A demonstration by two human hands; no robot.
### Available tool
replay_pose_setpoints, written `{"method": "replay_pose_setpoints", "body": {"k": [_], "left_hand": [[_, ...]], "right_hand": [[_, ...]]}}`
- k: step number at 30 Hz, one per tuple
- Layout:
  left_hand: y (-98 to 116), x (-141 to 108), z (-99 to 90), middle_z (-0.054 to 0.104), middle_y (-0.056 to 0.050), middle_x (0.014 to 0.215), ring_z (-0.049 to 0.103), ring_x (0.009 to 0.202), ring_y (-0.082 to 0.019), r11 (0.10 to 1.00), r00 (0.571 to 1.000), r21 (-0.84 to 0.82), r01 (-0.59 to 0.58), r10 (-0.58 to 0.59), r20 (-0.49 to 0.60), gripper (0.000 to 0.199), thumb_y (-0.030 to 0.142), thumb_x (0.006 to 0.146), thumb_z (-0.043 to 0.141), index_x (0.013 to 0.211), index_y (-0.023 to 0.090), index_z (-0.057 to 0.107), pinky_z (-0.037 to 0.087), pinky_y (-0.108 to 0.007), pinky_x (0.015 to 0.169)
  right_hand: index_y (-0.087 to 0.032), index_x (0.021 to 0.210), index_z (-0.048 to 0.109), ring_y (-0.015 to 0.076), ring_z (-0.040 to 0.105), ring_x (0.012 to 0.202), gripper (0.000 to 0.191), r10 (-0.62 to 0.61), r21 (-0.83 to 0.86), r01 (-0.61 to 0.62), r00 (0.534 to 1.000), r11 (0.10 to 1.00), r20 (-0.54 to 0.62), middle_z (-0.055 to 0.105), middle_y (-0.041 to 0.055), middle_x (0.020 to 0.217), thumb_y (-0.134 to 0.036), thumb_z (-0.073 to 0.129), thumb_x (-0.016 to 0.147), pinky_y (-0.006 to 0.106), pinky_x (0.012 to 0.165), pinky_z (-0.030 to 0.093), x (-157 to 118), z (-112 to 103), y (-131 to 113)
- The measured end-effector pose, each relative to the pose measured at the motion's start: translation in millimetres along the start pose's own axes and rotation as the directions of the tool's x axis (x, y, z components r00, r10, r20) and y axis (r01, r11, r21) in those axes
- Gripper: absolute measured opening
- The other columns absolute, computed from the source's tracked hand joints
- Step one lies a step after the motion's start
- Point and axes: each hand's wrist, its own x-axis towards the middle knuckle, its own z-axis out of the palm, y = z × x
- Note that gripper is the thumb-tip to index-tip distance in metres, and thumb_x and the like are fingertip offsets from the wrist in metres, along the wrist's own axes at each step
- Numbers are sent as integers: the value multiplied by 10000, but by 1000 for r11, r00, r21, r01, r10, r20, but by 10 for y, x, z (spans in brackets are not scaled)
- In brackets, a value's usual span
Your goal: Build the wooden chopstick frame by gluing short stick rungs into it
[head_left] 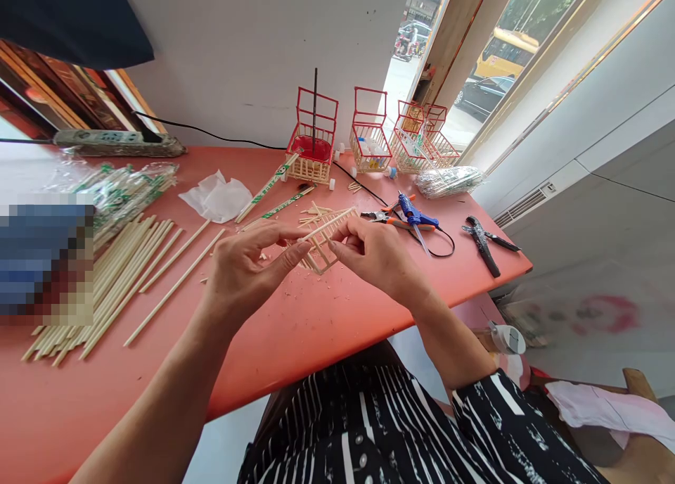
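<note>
Between my two hands, just above the red table (253, 371), is a small wooden stick frame (328, 233) with thin slats, tilted. My left hand (252, 259) pinches its left end with thumb and forefinger. At the right end, my right hand (377, 253) grips it with thumb and curled fingers; part of the frame is hidden behind the fingers. Short cut sticks (316, 213) and wood crumbs lie just behind and beneath it. A blue glue gun (414, 211) rests to the right, next to pliers with orange handles (401, 224).
Long wooden sticks (126, 273) lie piled at the left, near wrapped chopsticks (126, 188). Along the back stand several small stick carts with red handles (311, 153). Black pliers (482, 248) lie near the right edge. A black cord runs behind, and a crumpled white sheet (216, 197) sits mid-left.
</note>
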Motion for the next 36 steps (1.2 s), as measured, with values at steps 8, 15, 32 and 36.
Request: {"method": "replay_pose_setpoints", "body": {"k": [8, 15, 32, 36], "left_hand": [[-12, 2, 8, 834, -50, 967, 747, 932, -232, 999, 1000, -29, -22, 21, -6, 184, 379, 892, 790, 982, 228, 845, 555, -386, 850], [-4, 5, 14, 835, -30, 954, 761, 935, -237, 1000, 1000, -16, -10, 10, -8, 169, 395, 865, 797, 965, 267, 843, 569, -368, 844], [-45, 3, 7, 834, -59, 948, 747, 891, -208, 998, 1000, -58, -8, 8, -4, 215, 384, 868, 816, 987, 210, 853, 551, -342, 801], [-51, 4, 8, 834, -52, 946, 751, 896, -213, 998, 1000, -64, -5, 5, 0, 210, 385, 867, 813, 997, 226, 857, 552, -351, 803]], "right_hand": [[-140, 974, 782, 96, 408, 627, 175, 9, -32, -8, 999, 999, 42, 484, -68, 628, -283, 682, 991, 257, 645, 286, -3, -156, -35], [-148, 883, 760, 101, 412, 658, 135, -37, -98, 44, 997, 994, 71, 496, -56, 654, -202, 695, 989, 266, 666, 276, 19, -116, -59], [-149, 827, 723, 81, 403, 601, 147, -16, -14, 16, 1000, 1000, -27, 531, -67, 641, -185, 710, 969, 254, 637, 295, 7, 53, 31], [-144, 830, 730, 79, 400, 596, 155, -13, 3, 13, 1000, 1000, -24, 535, -68, 639, -201, 711, 972, 253, 631, 294, 6, 52, 44]]}}
